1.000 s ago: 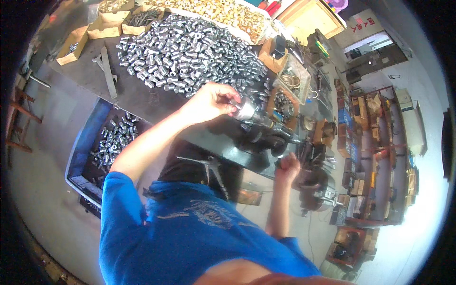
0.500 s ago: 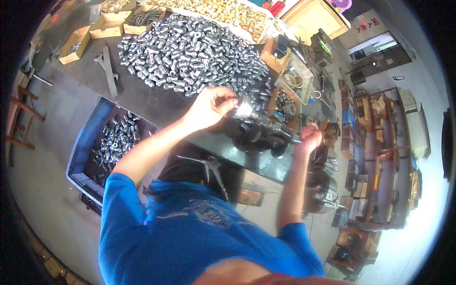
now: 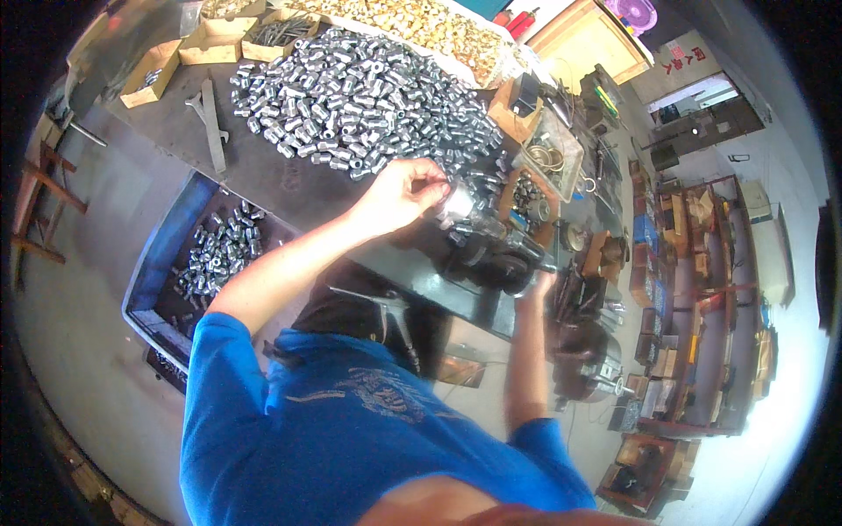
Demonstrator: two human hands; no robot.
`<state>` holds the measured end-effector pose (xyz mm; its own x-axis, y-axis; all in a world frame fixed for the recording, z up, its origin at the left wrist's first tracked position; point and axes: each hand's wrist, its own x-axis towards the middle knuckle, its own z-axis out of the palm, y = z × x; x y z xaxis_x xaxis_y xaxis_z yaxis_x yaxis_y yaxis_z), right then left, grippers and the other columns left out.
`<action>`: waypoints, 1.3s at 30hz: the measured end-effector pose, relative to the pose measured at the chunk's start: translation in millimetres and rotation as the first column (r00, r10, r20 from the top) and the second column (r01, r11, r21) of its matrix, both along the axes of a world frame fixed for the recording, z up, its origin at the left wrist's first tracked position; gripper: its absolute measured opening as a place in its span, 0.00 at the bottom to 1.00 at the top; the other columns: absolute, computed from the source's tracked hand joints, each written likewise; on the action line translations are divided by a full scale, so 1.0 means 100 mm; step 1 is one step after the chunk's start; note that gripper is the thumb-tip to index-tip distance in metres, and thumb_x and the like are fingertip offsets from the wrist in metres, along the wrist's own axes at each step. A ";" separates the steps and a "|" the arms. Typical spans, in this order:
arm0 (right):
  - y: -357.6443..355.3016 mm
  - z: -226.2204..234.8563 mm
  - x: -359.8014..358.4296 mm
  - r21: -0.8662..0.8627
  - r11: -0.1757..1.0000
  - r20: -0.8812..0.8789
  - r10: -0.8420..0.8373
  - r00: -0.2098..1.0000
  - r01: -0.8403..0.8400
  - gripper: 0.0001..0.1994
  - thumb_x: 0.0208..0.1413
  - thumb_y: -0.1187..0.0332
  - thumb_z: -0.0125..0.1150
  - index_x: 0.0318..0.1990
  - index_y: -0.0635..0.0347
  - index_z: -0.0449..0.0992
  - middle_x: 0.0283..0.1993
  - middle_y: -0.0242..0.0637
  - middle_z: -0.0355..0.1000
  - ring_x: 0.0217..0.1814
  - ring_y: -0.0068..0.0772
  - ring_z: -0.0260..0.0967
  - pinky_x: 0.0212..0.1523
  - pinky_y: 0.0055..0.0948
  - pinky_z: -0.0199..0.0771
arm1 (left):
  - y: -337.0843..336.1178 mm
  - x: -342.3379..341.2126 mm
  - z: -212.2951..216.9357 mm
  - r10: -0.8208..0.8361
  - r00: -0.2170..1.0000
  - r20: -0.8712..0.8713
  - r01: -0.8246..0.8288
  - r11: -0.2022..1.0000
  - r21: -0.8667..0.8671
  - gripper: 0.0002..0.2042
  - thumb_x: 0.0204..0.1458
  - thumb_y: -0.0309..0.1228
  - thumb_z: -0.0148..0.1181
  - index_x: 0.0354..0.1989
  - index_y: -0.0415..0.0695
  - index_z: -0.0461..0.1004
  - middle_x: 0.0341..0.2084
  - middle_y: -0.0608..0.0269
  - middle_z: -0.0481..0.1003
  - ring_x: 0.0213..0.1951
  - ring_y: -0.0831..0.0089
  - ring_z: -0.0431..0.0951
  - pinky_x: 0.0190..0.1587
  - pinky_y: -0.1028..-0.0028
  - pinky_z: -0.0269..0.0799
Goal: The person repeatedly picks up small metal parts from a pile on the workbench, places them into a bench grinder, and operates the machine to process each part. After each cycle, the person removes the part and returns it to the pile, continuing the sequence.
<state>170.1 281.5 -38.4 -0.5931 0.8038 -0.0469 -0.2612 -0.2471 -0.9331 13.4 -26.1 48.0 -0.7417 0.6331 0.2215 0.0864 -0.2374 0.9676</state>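
Note:
My left hand [image 3: 410,196] is pinched, thumb against fingers, at the shiny round metal head [image 3: 459,206] of a small dark bench machine [image 3: 491,259]. Whatever lies between those fingertips is too small to make out. Low at the machine's right end, my right hand [image 3: 538,286] looks closed on a part that is blurred and partly hidden. Just beyond my left hand, a large heap of silvery metal fittings [image 3: 351,101] covers the dark bench top [image 3: 281,188]. More of the same fittings [image 3: 221,250] lie in a blue bin [image 3: 153,259] below the bench, left of my arm.
Small open boxes [image 3: 215,42] line the far left of the bench, near a flat metal tool [image 3: 213,131]. Brass-coloured parts [image 3: 412,31] are piled behind. To the right stand a clear tray [image 3: 551,153] and a loaded shelf [image 3: 702,298]. An air gun [image 3: 395,316] hangs before me.
My right hand has swung left and toward me along the machine's right end. My left hand stays pinched at the round head. The whole view has shifted slightly.

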 end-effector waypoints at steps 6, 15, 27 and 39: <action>0.09 0.55 -0.27 0.190 0.973 0.032 -0.137 0.990 0.129 0.07 0.53 0.67 0.48 0.30 0.60 0.71 0.20 0.26 0.59 0.20 0.18 0.54 0.19 0.20 0.55 | -0.03 -0.04 0.07 -0.061 0.989 0.133 0.063 0.998 -0.014 0.08 0.54 0.31 0.54 0.33 0.38 0.72 0.20 0.68 0.70 0.20 0.85 0.66 0.19 0.84 0.62; -0.57 0.84 0.62 0.037 0.999 -0.255 -0.029 0.966 0.040 0.10 0.57 0.66 0.41 0.26 0.58 0.65 0.16 0.24 0.49 0.15 0.15 0.41 0.14 0.18 0.40 | -0.10 -0.14 0.03 -0.111 0.975 0.193 0.109 0.994 0.021 0.09 0.53 0.31 0.55 0.33 0.35 0.72 0.19 0.66 0.70 0.18 0.83 0.68 0.18 0.84 0.64; -0.40 0.57 0.58 0.550 0.818 -0.070 -0.152 0.986 0.166 0.10 0.39 0.80 0.46 0.30 0.69 0.74 0.30 0.34 0.70 0.30 0.22 0.61 0.35 0.19 0.60 | -0.45 -0.08 0.02 -0.061 0.934 0.352 0.029 0.995 0.097 0.10 0.55 0.30 0.51 0.34 0.34 0.72 0.18 0.59 0.72 0.18 0.78 0.72 0.15 0.81 0.66; -2.08 0.26 -0.45 0.763 0.109 0.635 0.059 0.770 -0.637 0.41 0.24 0.67 0.60 0.55 0.71 0.58 0.61 0.61 0.49 0.63 0.59 0.48 0.63 0.40 0.51 | -0.97 0.29 -0.34 -0.186 0.774 0.605 -0.040 0.939 0.341 0.13 0.55 0.32 0.50 0.42 0.35 0.70 0.23 0.53 0.73 0.25 0.64 0.76 0.33 0.68 0.73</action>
